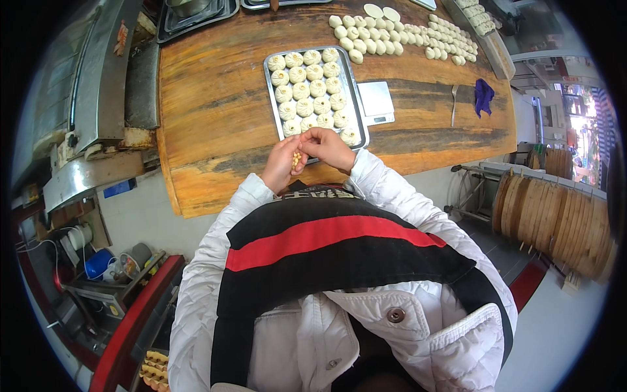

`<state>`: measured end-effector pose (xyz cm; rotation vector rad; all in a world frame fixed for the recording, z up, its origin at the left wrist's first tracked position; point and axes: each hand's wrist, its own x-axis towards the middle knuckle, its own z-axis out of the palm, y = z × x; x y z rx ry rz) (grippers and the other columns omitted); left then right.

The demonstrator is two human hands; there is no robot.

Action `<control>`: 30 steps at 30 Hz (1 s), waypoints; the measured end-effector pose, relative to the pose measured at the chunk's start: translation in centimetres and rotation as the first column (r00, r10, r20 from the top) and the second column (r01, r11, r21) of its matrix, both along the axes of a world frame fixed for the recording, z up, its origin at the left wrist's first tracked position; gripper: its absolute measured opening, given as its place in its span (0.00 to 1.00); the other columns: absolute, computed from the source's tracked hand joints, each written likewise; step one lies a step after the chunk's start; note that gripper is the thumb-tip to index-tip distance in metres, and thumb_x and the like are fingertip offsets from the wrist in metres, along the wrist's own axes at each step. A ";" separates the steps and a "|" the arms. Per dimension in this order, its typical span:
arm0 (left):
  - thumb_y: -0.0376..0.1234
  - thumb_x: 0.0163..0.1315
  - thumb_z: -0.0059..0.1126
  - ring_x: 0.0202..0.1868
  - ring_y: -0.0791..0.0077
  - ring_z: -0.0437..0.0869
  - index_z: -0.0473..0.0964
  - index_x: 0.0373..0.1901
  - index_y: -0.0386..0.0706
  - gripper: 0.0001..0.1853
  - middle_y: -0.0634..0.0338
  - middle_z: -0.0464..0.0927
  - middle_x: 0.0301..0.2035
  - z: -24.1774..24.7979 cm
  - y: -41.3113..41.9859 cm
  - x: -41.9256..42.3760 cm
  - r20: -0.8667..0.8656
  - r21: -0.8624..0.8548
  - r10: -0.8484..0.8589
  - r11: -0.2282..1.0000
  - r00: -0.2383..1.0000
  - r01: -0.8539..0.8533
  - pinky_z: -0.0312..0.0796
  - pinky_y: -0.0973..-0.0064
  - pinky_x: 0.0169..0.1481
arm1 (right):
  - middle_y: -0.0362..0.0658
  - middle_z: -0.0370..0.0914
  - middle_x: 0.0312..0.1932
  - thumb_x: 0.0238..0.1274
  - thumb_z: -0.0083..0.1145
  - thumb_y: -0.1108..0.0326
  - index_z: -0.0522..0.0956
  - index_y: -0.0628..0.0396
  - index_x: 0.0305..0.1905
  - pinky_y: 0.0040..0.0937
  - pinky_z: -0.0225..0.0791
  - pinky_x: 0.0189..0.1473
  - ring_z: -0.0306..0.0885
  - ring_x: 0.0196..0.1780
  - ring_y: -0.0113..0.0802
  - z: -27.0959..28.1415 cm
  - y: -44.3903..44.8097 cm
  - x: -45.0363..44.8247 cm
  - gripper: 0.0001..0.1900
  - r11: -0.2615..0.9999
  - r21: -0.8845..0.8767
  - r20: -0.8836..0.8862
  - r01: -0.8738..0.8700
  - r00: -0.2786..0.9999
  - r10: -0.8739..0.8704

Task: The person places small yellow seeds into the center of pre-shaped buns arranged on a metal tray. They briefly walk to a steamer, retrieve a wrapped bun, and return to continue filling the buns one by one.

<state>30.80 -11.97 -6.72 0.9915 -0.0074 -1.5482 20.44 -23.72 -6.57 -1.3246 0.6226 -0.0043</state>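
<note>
My left hand (282, 164) is cupped around several small yellow beans or kernels (296, 159), which show between its fingers. Thumb and fingertips of my right hand (327, 148) meet the fingers of my left; whether they pinch anything is too small to tell. Both hands are over the near edge of a metal tray (356, 100). Rows of pleated dough buns (304, 107) fill much of it, many with a small yellow piece at the centre. My hands partly hide the nearest row.
Right of the tray are a digital scale (376, 100), a fork (454, 105) and a purple cloth (483, 97) on the wooden table (210, 108). Dough balls (362, 34) and two flat wrappers (382, 12) lie farther back. Bamboo steamers (548, 220) stand beyond the table's right side.
</note>
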 end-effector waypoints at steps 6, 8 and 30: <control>0.37 0.70 0.35 0.12 0.82 0.60 0.67 0.38 0.38 0.12 0.63 0.65 0.17 -0.5 -1.5 -0.4 -0.082 0.012 0.064 0.998 0.995 -0.063 0.49 0.84 0.14 | 0.40 0.77 0.28 0.56 0.56 0.71 0.74 0.61 0.37 0.20 0.67 0.34 0.73 0.31 0.22 -0.7 -2.3 -0.4 0.06 0.961 -0.262 -0.015 0.091 0.995 -0.098; 0.37 0.70 0.35 0.12 0.82 0.58 0.66 0.38 0.37 0.13 0.64 0.64 0.16 -0.7 -1.2 -0.2 -0.033 0.013 0.055 0.998 0.998 -0.054 0.48 0.84 0.14 | 0.38 0.77 0.28 0.56 0.56 0.72 0.75 0.58 0.38 0.20 0.67 0.33 0.72 0.30 0.21 -1.3 -4.7 -0.1 0.06 0.854 -0.483 0.122 0.195 0.980 -0.155; 0.34 0.68 0.36 0.13 0.83 0.59 0.70 0.49 0.34 0.16 0.64 0.66 0.19 -1.3 -1.1 1.9 -0.098 -0.008 -0.018 1.000 0.995 0.017 0.51 0.84 0.17 | 0.46 0.72 0.33 0.52 0.59 0.68 0.78 0.56 0.35 0.33 0.68 0.33 0.74 0.31 0.41 -7.0 -8.5 1.1 0.06 0.415 -0.909 -0.107 -0.026 0.979 -0.175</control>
